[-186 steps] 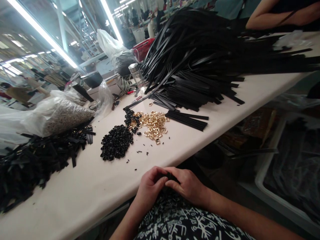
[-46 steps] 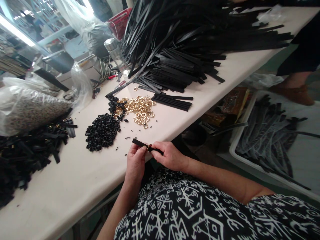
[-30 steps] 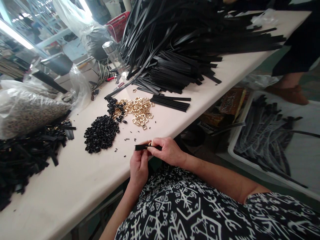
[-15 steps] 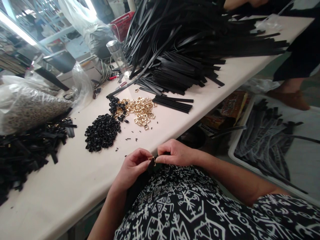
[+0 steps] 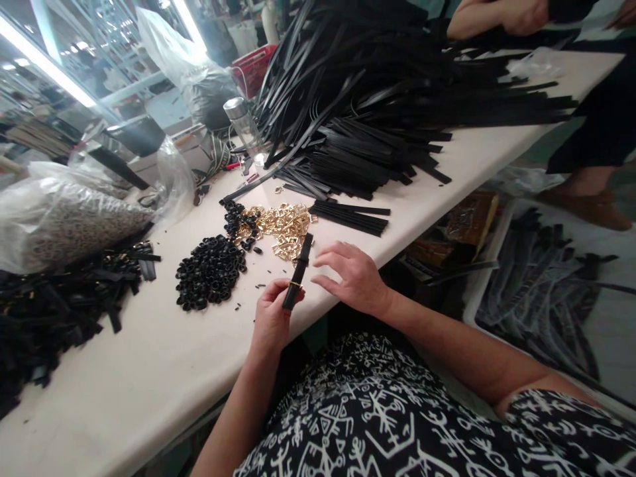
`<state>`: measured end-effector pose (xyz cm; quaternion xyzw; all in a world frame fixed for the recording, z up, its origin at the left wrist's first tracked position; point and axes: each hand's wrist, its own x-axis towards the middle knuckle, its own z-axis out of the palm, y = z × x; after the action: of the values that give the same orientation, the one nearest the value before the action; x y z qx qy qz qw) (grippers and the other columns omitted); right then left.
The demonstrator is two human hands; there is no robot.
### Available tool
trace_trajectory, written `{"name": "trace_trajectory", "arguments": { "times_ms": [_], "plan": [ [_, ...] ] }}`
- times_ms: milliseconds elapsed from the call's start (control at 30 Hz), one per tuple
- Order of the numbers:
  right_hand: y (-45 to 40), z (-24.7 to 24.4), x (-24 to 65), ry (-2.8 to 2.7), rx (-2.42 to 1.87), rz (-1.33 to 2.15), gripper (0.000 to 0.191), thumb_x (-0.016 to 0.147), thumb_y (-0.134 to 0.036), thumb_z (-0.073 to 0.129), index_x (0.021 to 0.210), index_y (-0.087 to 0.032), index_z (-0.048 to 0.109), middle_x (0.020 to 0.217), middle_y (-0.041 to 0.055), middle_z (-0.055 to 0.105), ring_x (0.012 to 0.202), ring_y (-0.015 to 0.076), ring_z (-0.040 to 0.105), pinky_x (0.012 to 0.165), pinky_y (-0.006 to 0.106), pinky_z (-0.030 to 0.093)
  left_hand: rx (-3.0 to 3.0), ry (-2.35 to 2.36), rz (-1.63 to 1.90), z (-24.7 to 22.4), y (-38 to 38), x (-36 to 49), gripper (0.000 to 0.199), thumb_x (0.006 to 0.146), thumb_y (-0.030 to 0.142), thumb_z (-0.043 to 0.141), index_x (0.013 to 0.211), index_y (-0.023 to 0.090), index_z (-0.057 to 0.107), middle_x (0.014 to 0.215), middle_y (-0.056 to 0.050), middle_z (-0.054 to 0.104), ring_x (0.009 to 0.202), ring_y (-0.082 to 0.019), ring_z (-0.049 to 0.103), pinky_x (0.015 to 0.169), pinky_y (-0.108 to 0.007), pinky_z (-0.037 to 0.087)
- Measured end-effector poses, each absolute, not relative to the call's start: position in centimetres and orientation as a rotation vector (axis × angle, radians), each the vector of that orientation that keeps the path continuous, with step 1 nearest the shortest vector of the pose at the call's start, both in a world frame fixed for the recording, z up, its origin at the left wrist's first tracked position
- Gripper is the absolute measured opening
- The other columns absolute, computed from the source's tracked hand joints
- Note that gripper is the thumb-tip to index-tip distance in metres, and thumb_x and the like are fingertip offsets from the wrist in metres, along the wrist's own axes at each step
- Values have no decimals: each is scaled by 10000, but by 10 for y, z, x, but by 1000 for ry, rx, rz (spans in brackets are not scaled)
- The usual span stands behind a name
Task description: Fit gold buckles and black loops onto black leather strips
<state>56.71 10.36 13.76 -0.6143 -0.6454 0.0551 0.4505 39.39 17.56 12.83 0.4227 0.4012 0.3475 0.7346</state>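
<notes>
My left hand (image 5: 274, 311) is closed on a short black strap (image 5: 302, 257) near its lower end. A gold buckle sits on the strap by my fingertips, and a black loop shows around it higher up. To the right of the strap, my right hand (image 5: 352, 275) is open with its fingers apart, touching nothing. Behind the strap lies a heap of gold buckles (image 5: 288, 222) on the table. Left of them is a pile of black loops (image 5: 211, 273).
Black straps (image 5: 358, 215) lie beyond the buckles, with a large heap of long strips (image 5: 377, 86) behind. A glass bottle (image 5: 244, 129) stands at the back. Left are a plastic bag (image 5: 69, 218) and black pieces (image 5: 64, 305). A white tub (image 5: 477, 285) sits right; another person's hand (image 5: 524, 16) is far right.
My left hand has raised the strap up over the table. My right hand has let go of it, moved up and opened.
</notes>
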Motion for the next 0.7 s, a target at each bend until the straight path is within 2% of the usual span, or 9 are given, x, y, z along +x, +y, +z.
{"name": "trace_trajectory", "arguments": {
  "times_ms": [67,167,333,467,600,700],
  "plan": [
    [101,130,558,-1557,-1452,319,239,873,-377,696,1023,-192,683,1036,85,698,988,246,633,901,401,484,881,867,781,128,173,400,228,582,286,827,724,178,685,663,-1,677,640,-122,618,658,-230,493],
    [102,121,543,-1414,-1318,567,260,891,-398,671,1063,-205,699,1059,78,701,1004,230,647,900,367,505,884,858,786,126,167,405,221,590,286,831,718,176,687,689,1,672,629,-107,586,617,-209,466],
    [112,114,530,-1032,-1169,790,264,888,-436,656,975,-199,731,1002,57,719,992,226,663,949,362,500,904,801,809,116,165,408,224,621,305,849,717,180,690,765,-1,666,699,-119,583,704,-240,487],
    [118,116,531,-982,-1159,818,247,902,-411,626,903,-184,723,825,30,702,817,196,656,804,330,527,1014,790,756,114,167,407,163,719,302,802,761,178,705,709,6,634,680,-114,569,715,-244,477],
    [120,115,544,-1006,-1240,724,258,906,-413,599,851,-177,688,820,46,714,805,198,670,757,324,538,1275,838,615,123,185,397,191,747,308,768,886,182,737,785,-33,687,703,-149,610,692,-268,489],
    [119,108,555,-918,-1260,790,334,917,-486,558,858,-169,646,785,50,718,653,168,681,619,286,553,1548,923,696,129,222,381,164,746,319,755,847,191,735,775,-40,689,694,-161,613,660,-265,476]
  ]
}}
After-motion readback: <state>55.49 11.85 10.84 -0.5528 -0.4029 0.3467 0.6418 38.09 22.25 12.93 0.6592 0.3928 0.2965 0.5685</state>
